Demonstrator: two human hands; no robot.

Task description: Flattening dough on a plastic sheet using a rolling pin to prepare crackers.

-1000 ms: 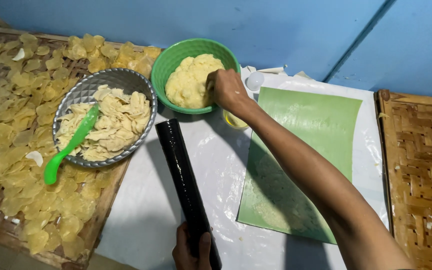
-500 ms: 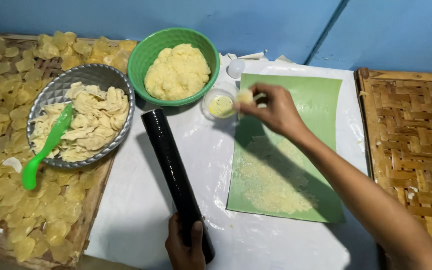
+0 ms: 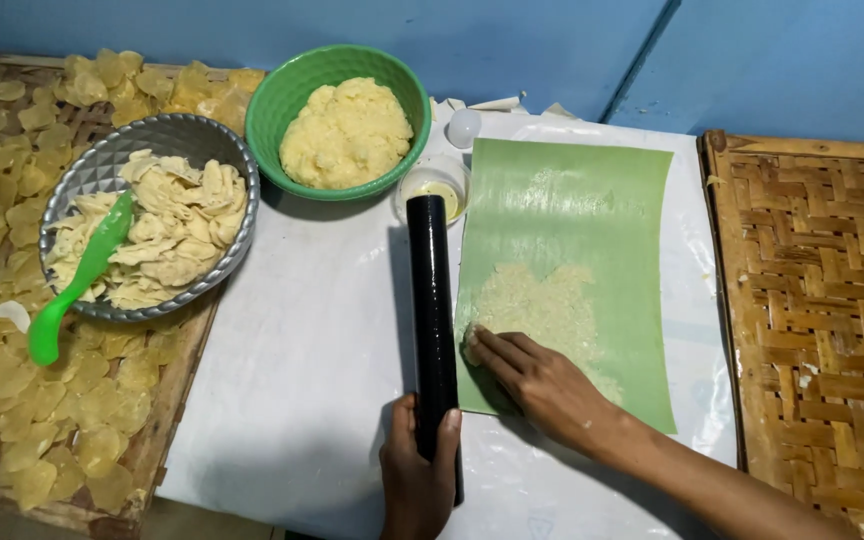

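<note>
My left hand (image 3: 418, 478) grips the near end of a black rolling pin (image 3: 431, 300) that lies on the white sheet, pointing away from me. My right hand (image 3: 532, 375) rests flat, fingers together, on the near left part of a green plastic sheet (image 3: 577, 215), touching a thin pale smear of dough (image 3: 542, 305) spread on it. Whether a piece of dough lies under the fingers is hidden. A green bowl (image 3: 292, 95) of yellow dough (image 3: 347, 130) stands at the back. A small clear cup of yellowish liquid (image 3: 435, 190) sits at the pin's far end.
A metal bowl (image 3: 87, 185) holds thin pale dough pieces and a green scoop (image 3: 77, 285). Left of it, a woven tray (image 3: 167, 400) is covered with several flat yellowish crisps. Another woven bamboo tray (image 3: 817, 300) lies right. A blue wall runs behind.
My right hand left the green bowl, passed the small cup, and came down onto the near left of the green sheet. The left hand has stayed on the rolling pin.
</note>
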